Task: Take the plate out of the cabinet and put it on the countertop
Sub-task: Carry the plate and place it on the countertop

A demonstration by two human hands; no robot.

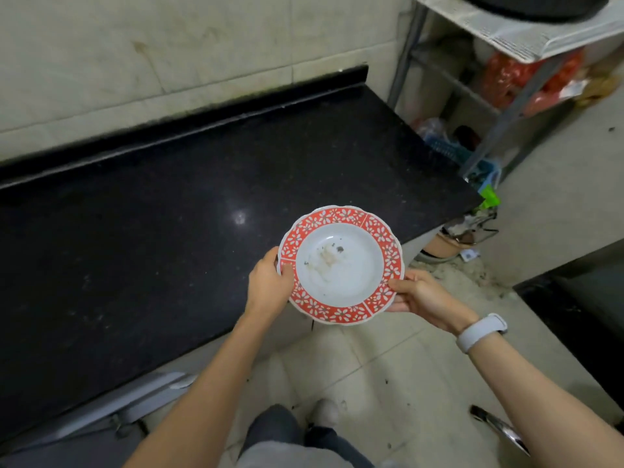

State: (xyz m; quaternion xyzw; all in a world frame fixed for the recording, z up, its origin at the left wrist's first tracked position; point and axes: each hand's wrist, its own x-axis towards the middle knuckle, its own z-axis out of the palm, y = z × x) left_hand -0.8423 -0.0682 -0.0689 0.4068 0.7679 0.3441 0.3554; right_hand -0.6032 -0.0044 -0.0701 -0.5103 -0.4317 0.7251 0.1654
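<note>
Red-banded with white flowers round a pale, slightly soiled well, the plate (pixel 341 264) is already out of the cabinet and held level in the air, its far half over the near front corner of the countertop (pixel 189 211), its near half over the floor tiles (pixel 388 373). The left hand (pixel 270 285) clamps the rim at about nine o'clock, thumb on top; the right hand (pixel 422 295), with a pale wristband (pixel 481 332) behind it, pinches the rim near four o'clock, fingers under. The black stone looks bare and glossy from the plate's ten to twelve o'clock. To set it down well, I would carry it further toward eleven o'clock so the whole base sits clear of the edge, keep it flat, lower until the foot touches, then slide the fingers out sideways, not dropping it. A cluttered metal rack (pixel 499 106) stands at two o'clock, well apart.
</note>
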